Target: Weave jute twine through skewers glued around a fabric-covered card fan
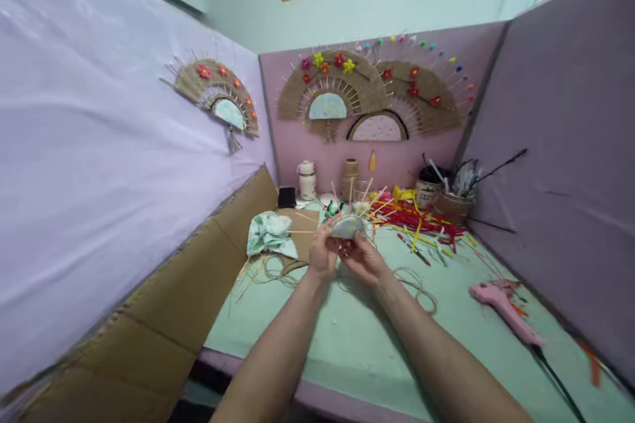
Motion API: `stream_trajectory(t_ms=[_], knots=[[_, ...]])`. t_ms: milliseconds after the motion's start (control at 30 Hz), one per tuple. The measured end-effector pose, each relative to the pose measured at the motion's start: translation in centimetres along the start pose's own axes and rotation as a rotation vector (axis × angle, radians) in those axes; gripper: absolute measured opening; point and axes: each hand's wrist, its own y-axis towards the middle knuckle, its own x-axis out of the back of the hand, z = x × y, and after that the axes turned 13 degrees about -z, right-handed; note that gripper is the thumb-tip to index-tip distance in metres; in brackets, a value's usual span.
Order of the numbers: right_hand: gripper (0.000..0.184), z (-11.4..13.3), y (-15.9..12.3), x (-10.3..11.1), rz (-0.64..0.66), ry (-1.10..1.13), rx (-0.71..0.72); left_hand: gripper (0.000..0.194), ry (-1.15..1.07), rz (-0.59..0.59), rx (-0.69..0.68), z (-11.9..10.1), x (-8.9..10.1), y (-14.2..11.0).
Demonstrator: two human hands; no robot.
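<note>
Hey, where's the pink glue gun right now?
On the right side of the head view, the pink glue gun lies on the pale green tabletop, between the right forearm and the purple side panel.

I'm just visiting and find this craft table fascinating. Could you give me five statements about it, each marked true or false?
1. The left hand and right hand both hold a half-round piece. True.
2. A pink glue gun lies on the table. True.
3. The right hand grips the pink glue gun. False: it grips the half-round piece.
4. Only one fan is hung up. False: three fans are.
5. The white jar stands nearer the person than the crumpled cloth. False: the white jar stands farther back than the crumpled cloth.
</note>
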Motion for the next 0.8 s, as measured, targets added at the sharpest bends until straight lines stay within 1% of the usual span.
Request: stream_trajectory(t_ms=[100, 167, 233, 367, 467, 533, 600, 700, 733, 800], knots=[[0.025, 0.2, 0.0, 0.2, 0.015, 0.004, -0.029, 0.056, 0.142, 0.008, -0.104, -0.2, -0.5, -0.8], [0.026, 0.3, -0.2, 0.0, 0.025, -0.015, -0.033, 0.058, 0.253, 0.007, -0.198, 0.0, -0.7, -1.1], [0.027, 0.4, -0.5, -0.4, 0.032, -0.052, -0.021, 0.055, 0.364, -0.001, -0.291, 0.4, -0.7, -1.3], [0.027, 0.4, -1.2, -1.1, 0.021, -0.15, 0.017, 0.039, 0.53, -0.017, -0.45, 1.2, -0.5, -1.3], [0.032, 0.2, -1.2, -1.2, -0.019, -0.209, 0.023, 0.037, 0.592, -0.026, -0.586, 1.1, -0.4, -1.5], [0.034, -0.1, -1.1, -1.3, -0.067, -0.261, 0.033, 0.038, 0.625, -0.043, -0.649, 0.8, -0.4, -1.7], [0.035, -0.4, -0.9, -1.3, -0.139, -0.333, 0.116, 0.039, 0.677, -0.051, -0.686, 0.4, -0.3, -1.8], [0.029, -0.7, -0.9, -1.5, -0.231, -0.408, 0.318, 0.041, 0.743, -0.044, -0.754, 0.1, 0.1, -1.5], [0.026, -0.7, -1.0, -1.6, -0.238, -0.425, 0.378, 0.041, 0.758, -0.045, -0.781, 0.1, 0.3, -1.4], [0.022, -0.5, -1.4, -1.8, -0.211, -0.484, 0.501, 0.041, 0.783, -0.054, -0.827, 0.4, 0.7, -0.9]])
